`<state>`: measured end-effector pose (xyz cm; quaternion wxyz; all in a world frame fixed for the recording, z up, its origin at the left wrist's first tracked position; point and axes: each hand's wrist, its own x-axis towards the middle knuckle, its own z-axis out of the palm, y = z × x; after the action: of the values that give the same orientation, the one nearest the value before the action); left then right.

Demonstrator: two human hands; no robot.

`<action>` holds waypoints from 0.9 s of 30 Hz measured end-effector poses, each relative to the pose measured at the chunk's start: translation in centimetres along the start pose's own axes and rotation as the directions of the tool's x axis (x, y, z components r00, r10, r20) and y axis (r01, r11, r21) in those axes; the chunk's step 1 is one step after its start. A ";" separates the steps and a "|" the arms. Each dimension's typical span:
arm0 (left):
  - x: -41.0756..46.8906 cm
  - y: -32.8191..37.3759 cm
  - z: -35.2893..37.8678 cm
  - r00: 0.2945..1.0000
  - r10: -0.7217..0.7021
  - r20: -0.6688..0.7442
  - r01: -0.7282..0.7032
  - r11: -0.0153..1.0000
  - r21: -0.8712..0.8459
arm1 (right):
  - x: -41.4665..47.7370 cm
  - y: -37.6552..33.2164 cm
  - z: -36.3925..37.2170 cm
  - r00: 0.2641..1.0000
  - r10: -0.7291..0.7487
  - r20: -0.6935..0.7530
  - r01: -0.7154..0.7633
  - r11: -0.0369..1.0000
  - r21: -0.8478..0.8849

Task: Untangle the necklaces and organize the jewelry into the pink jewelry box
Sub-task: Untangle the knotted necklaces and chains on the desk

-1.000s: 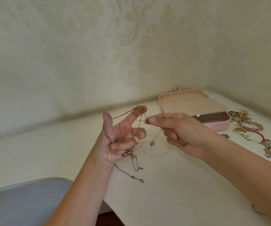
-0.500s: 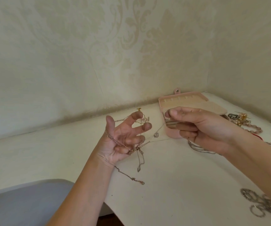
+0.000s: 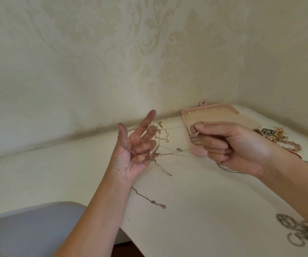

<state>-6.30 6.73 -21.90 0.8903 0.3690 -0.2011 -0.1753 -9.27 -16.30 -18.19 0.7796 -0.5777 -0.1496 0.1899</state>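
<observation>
Above the desk's [image 3: 195, 201] middle, the left hand [image 3: 131, 154] holds the tangled necklaces [image 3: 152, 155], looped over its thumb and curled fingers, with the index finger straight. The right hand [image 3: 229, 147], fingers curled, pinches a thin chain [image 3: 179, 149] drawn taut from the tangle. The open pink jewelry box [image 3: 205, 115] sits near the desk's far right corner, with loose jewelry [image 3: 279, 138] beside it.

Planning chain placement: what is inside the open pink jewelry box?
The pink jewelry box shows beige slotted lining and a beige flap; the right hand covers most of its base, hiding any contents.
</observation>
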 end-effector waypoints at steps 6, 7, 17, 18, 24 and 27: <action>0.1 -0.1 0.6 0.997 0.010 -0.080 -0.020 0.991 -0.129 | -0.1 0.0 0.5 1.000 0.005 0.023 -0.006 0.999 0.044; 0.1 -0.1 0.7 0.996 0.002 -0.085 -0.014 0.990 -0.140 | -0.1 0.1 0.6 1.000 0.007 0.022 -0.008 0.999 0.046; -0.2 0.1 0.7 1.000 -0.006 -0.020 0.005 0.996 -0.085 | 0.2 0.6 0.1 1.000 -0.005 -0.016 0.004 0.995 -0.096; -0.2 0.1 0.6 1.000 -0.014 -0.005 0.013 0.997 -0.078 | 0.2 0.7 0.3 1.000 0.000 -0.019 -0.003 0.989 -0.148; 0.1 -0.1 -0.1 0.983 -0.084 0.162 0.094 0.994 -0.052 | 0.5 1.3 2.3 0.985 -0.076 -0.152 -0.004 0.883 -0.469; 0.4 0.0 -0.3 0.960 -0.120 0.252 0.145 0.986 -0.083 | 0.6 1.6 3.4 0.976 -0.144 -0.162 0.057 0.890 -0.453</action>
<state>-5.83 6.71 -22.05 0.8621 0.3119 -0.2761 -0.2887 -10.47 -12.77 -18.70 0.6462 -0.7477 -0.1435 0.0535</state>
